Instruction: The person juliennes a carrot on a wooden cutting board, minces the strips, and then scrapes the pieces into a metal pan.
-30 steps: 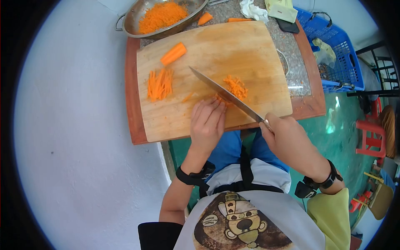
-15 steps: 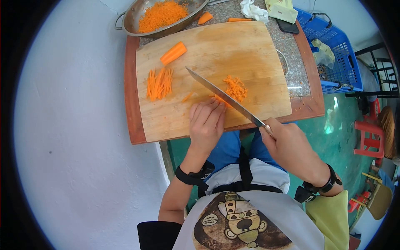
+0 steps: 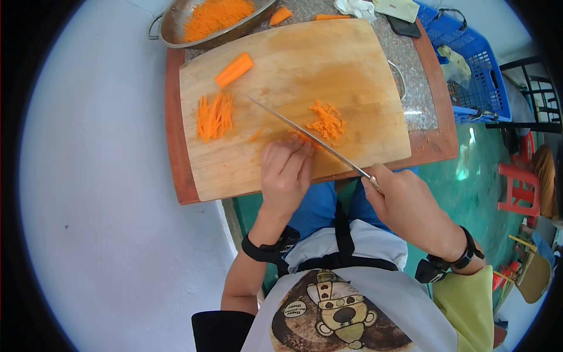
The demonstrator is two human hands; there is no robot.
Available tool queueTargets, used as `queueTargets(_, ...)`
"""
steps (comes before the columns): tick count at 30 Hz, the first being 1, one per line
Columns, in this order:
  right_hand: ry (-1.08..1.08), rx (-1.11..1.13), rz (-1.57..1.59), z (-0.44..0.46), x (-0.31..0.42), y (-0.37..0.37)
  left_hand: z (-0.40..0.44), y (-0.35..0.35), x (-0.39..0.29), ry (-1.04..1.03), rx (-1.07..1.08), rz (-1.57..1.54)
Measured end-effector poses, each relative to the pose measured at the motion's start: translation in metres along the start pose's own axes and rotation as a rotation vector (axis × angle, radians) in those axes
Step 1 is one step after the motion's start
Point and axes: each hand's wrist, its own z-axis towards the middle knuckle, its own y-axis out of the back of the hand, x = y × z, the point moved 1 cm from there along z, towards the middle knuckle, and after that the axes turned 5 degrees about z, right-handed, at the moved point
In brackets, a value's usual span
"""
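Note:
My right hand (image 3: 404,202) is closed around the handle of a kitchen knife (image 3: 319,141), whose long blade slants up and left across the wooden cutting board (image 3: 346,53). Curled fingers of my left hand (image 3: 286,170) press carrot strips (image 3: 300,136) to the board beside the blade; the fingers partly hide them. Just past the blade lies a small heap of finely diced carrot (image 3: 326,121). Further left rests a bundle of carrot sticks (image 3: 215,116), with a thick carrot piece (image 3: 234,69) above it.
At the back left stands a metal bowl (image 3: 170,29) of chopped carrot. Carrot pieces (image 3: 281,15), white tissue (image 3: 356,8) and a dark phone (image 3: 403,26) lie behind the board. Right of the table are a blue plastic basket (image 3: 469,58) and a red stool (image 3: 519,189). A wall borders the left.
The view has shifted slightly, so the board sits a little further up and left. The knife blade now shows more edge-on. Both hands keep their holds.

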Motion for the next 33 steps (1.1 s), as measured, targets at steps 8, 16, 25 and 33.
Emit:
queueTargets(8,-0.004,0.004,-0.08,0.01,0.003,-0.007,0.001,0.001,0.0,0.008,0.011,0.0)
queueTargets(16,-0.032,-0.09,0.031,0.011,-0.009,-0.004,0.002,-0.001,0.0,-0.028,-0.038,0.014)
queueTargets(25,-0.031,-0.14,0.119,0.002,-0.011,0.008,-0.005,-0.001,0.003,-0.064,-0.033,0.094)
queueTargets(33,0.002,-0.15,0.158,-0.005,-0.009,0.012,-0.004,0.005,-0.006,-0.063,0.012,0.169)
